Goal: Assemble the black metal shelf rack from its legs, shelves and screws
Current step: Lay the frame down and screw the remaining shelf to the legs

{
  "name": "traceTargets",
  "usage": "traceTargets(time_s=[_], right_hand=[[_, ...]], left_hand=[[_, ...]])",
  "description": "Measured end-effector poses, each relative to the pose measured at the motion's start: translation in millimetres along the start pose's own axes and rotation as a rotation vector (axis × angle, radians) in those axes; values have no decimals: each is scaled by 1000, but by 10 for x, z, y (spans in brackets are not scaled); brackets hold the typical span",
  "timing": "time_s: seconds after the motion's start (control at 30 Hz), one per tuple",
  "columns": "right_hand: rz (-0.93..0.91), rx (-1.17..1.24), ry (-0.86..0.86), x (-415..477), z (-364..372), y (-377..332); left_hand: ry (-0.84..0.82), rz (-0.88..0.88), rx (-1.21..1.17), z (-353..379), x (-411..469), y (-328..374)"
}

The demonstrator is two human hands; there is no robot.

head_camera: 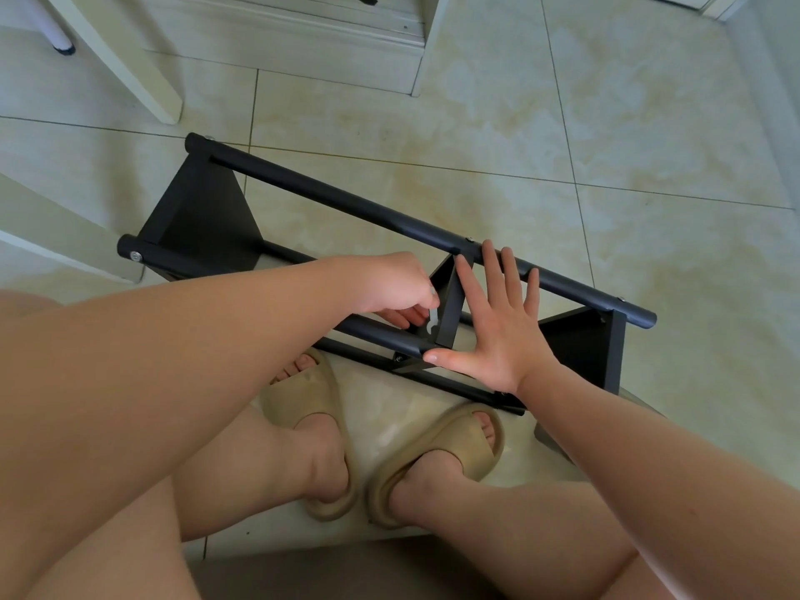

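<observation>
the rack [346,202] lies on its side on the tiled floor [606,145] just ahead of me. its long axis runs from upper left to lower right. the left end shelf [195,210] and right end shelf [580,339] close the two ends, and the middle shelf [450,305] stands between the far leg [562,284] and the near leg [372,333]. my left hand [389,288] is curled round a small silver wrench [433,323], its head down at the joint where the middle shelf meets the near leg. that joint sits just below and right of the knuckles, so i judge the left is the nearer hand for the tightening. my right hand [498,335] is flat and spread and grips nothing. its fingertips touch the far leg and its thumb lies against the near leg beside the shelf edge, which i read as bracing. what the wrench head bites on is hidden. no box or tray of screws shows in view.
</observation>
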State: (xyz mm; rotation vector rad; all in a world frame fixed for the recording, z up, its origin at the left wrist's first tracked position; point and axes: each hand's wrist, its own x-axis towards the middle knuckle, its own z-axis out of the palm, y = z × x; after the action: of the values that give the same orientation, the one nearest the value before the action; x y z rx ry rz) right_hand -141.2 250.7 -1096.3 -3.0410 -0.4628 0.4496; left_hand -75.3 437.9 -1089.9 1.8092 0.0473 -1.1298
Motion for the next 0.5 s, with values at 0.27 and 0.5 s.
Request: traceTargets(time_s=[0.27,0.5], right_hand=[[-1,5,8,6,12,1],[-3,1,4,5,12,0]], left_hand=[[20,7,-118,33,35,-52],[-22,3,-114,23,13,-52]])
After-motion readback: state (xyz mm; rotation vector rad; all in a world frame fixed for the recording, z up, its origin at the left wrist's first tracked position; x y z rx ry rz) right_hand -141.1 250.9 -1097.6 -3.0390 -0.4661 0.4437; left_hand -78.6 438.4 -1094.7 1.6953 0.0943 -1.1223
